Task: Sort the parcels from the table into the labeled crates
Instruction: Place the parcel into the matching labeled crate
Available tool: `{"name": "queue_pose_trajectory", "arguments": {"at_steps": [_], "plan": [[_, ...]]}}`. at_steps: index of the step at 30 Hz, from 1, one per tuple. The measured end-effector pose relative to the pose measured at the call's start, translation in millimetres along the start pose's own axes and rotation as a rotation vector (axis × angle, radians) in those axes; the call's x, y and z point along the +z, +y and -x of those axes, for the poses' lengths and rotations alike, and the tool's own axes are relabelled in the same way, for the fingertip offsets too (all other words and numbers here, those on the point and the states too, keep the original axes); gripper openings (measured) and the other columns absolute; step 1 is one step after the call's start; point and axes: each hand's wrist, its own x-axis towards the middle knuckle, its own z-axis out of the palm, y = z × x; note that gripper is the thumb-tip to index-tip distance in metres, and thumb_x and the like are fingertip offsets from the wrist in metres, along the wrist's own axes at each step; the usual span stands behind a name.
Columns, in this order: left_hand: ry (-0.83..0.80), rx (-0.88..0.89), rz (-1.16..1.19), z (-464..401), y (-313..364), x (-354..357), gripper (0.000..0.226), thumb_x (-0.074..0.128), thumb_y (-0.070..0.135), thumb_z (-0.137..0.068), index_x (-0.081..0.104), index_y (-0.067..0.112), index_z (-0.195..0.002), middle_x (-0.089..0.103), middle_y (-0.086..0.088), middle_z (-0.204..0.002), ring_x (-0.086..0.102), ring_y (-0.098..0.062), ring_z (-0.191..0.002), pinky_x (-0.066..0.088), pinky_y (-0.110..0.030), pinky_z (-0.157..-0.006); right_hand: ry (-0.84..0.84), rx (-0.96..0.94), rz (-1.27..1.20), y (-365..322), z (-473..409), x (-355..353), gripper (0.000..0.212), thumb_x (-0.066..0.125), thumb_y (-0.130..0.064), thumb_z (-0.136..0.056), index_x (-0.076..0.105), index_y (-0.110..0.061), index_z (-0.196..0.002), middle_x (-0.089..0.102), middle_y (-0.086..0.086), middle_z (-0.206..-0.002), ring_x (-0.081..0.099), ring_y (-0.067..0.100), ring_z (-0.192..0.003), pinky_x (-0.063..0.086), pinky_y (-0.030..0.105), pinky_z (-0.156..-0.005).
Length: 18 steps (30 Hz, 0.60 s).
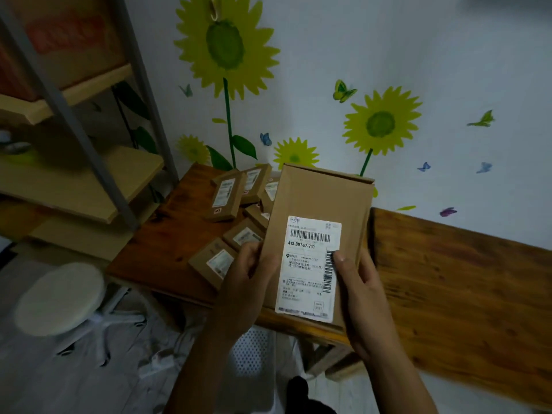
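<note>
Both hands gripped one parcel [319, 222] upright above the table [454, 264]; left hand [251, 279] on its left edge, right hand [358, 282] on its right; other parcels [224, 198] lay behind.

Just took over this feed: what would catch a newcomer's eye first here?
A cardboard parcel held up mid-frame, left hand and right hand gripping its sides, white shipping label facing the camera. Behind it, more parcels lie scattered on the wooden table, under big sunflower decals on the wall.
</note>
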Motion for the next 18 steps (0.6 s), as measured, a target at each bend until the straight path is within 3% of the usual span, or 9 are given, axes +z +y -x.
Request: {"name": "queue_pose_trajectory", "arguments": {"at_steps": [3, 6, 13, 18], "plan": [[0.034, 0.05, -0.05, -4, 10, -1, 0.026, 0.059, 0.049, -0.091, 0.058, 0.034, -0.113, 0.071, 0.027, -0.099, 0.069, 0.001, -0.09, 0.054, -0.028, -0.077, -0.001, -0.002, 0.033, -3, 6, -3, 0.048, 0.062, -0.04, -0.082, 0.057, -0.04, -0.13, 0.077, -0.004, -0.11, 0.075, 0.018, -0.099, 0.058, 0.043, -0.084], [0.101, 0.087, -0.073, -10, 16, -3, 0.004, 0.058, 0.03, -0.1, 0.059, 0.033, -0.101, 0.071, 0.029, -0.088, 0.068, 0.004, -0.083, 0.049, -0.017, -0.067, -0.033, 0.015, 0.072, 1, 13, -4, 0.053, 0.062, -0.039, -0.084, 0.055, -0.036, -0.136, 0.077, -0.002, -0.11, 0.075, 0.02, -0.098, 0.058, 0.044, -0.085], [0.07, 0.091, -0.04, -4, 21, -2, 0.013, 0.062, 0.014, -0.096, 0.058, 0.022, -0.106, 0.074, 0.022, -0.086, 0.071, 0.0, -0.08, 0.053, -0.013, -0.064, -0.047, -0.003, 0.072, -3, 23, -7, 0.051, 0.062, -0.035, -0.084, 0.057, -0.034, -0.134, 0.077, -0.001, -0.11, 0.075, 0.021, -0.098, 0.058, 0.04, -0.08], [0.024, 0.096, -0.043, 2, 21, -3, 0.018, 0.061, 0.012, -0.096, 0.057, 0.026, -0.106, 0.075, 0.019, -0.094, 0.072, -0.002, -0.085, 0.054, -0.014, -0.067, -0.045, -0.02, 0.072, -4, 27, -7, 0.05, 0.062, -0.033, -0.084, 0.058, -0.029, -0.134, 0.077, 0.0, -0.11, 0.075, 0.021, -0.097, 0.061, 0.032, -0.073]]}}
